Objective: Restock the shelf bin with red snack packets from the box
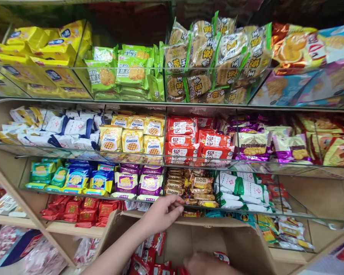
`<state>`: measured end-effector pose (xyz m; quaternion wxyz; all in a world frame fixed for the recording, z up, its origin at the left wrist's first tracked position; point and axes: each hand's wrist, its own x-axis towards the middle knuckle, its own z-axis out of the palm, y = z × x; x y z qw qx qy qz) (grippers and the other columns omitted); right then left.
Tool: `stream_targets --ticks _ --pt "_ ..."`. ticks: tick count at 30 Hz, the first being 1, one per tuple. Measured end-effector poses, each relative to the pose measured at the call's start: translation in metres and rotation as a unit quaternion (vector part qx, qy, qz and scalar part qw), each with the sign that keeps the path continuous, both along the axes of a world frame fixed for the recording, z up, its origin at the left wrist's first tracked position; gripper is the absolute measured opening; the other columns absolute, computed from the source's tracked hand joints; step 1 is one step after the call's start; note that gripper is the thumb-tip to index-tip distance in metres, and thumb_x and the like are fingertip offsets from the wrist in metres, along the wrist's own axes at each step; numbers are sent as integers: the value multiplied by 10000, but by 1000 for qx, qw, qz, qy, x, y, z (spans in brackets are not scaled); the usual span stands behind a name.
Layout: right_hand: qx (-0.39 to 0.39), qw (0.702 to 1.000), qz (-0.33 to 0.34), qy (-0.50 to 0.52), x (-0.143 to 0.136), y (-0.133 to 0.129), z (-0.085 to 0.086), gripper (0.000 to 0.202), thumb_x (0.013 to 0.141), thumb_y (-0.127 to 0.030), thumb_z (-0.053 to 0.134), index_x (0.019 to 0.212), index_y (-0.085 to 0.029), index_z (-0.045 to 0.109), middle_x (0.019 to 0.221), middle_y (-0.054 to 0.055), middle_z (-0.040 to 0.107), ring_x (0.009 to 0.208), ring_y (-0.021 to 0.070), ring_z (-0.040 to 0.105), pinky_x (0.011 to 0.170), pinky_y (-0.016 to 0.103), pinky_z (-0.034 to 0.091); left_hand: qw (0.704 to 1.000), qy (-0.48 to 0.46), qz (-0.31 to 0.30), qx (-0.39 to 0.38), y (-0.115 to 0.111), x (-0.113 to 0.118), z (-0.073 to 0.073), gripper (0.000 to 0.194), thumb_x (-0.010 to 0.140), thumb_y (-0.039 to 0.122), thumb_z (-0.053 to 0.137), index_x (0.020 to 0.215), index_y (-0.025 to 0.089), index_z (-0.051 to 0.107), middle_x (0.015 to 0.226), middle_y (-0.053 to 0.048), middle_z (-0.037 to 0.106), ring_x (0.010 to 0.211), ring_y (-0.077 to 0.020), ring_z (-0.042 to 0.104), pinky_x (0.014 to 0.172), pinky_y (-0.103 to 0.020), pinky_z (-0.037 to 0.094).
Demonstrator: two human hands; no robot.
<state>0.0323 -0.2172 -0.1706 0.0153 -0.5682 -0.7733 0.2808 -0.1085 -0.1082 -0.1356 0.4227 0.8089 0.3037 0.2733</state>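
My left hand (pixel 164 212) is over the back rim of an open cardboard box (pixel 226 238), just in front of the lowest glass tier. Its fingers are loosely curled, with a gap between thumb and index finger, and nothing shows in them. Nearest to its fingertips are small brown snack packs (pixel 202 185) stacked on that tier. Down inside the box, my right hand (pixel 205 263) is smeared by motion and cut off by the lower edge, so its fingers cannot be made out. Red snack packets (pixel 143 263) lie in the box around it.
Glass dividers and front lips split the tiers. Yellow packs (pixel 46 57), green packs (pixel 133 67), cookie packets (pixel 132 141), red-and-white packs (pixel 182 131) and purple soda biscuits (pixel 151 183) fill compartments. Red packets (pixel 88 210) sit on a wooden ledge (pixel 74 230) left of the box.
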Motion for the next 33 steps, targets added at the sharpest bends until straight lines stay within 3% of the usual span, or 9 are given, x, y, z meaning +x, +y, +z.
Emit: stream_targets --ticks 2,4,7,10,15,19,24,28,33 --pt "-3 1000 4 12 13 6 26 166 735 -206 583 886 -145 613 835 89 645 728 241 621 596 353 474 996 -54 -13 -68 1 0 5 299 828 395 474 961 150 583 845 -53 664 704 -138 611 641 -242 463" --pt "39 992 -5 120 28 10 50 151 787 -242 509 890 -173 596 821 54 647 741 208 610 632 330 467 985 -97 -44 -133 0 1 10 379 835 454 450 996 135 576 877 -73 665 692 -135 618 627 -245 469" --pt "79 940 -83 323 45 20 65 262 808 -307 510 1043 -193 518 886 35 641 782 164 603 680 299 478 970 -126 -91 -187 -2 7 15 402 769 463 563 1014 146 581 811 -39 653 660 -128 604 574 -230 475" --pt "101 878 -162 440 50 31 52 423 727 -322 620 1093 -184 459 935 47 624 815 162 605 712 305 496 956 -179 -71 -222 -2 16 12 460 678 387 691 1051 162 545 792 1 632 640 -112 597 562 -225 499" --pt "112 841 -235 474 47 42 22 466 687 -344 672 1077 -187 473 918 44 609 658 137 589 610 313 529 917 -278 -4 -286 2 22 0 432 648 333 731 976 172 500 822 13 640 688 -110 624 614 -237 532" --pt "271 820 -262 430 43 40 11 347 706 -360 662 985 -196 536 886 49 641 724 178 612 666 351 529 907 -303 -10 -293 1 20 -2 384 668 327 724 960 203 507 917 6 631 779 -115 627 692 -248 526" --pt "521 810 -124 238 34 32 6 224 781 -152 562 997 -208 578 1026 91 626 973 212 584 847 393 487 891 -271 -20 -364 0 17 1 353 732 340 667 1027 197 534 1083 -63 599 823 -135 618 721 -277 503" --pt "534 816 -62 213 31 27 3 371 767 -159 606 1130 -216 553 1222 124 528 1085 219 540 897 376 481 879 -320 -4 -353 1 14 1 386 670 151 721 1010 183 541 1119 -62 598 906 -142 591 773 -257 465" --pt "510 817 -23 267 35 24 2 494 796 -78 549 1234 -299 495 1407 76 349 1190 219 464 856 314 512 870 -346 -46 -350 -1 10 0 472 683 107 698 1097 206 495 1142 -76 601 886 -161 611 768 -291 470"
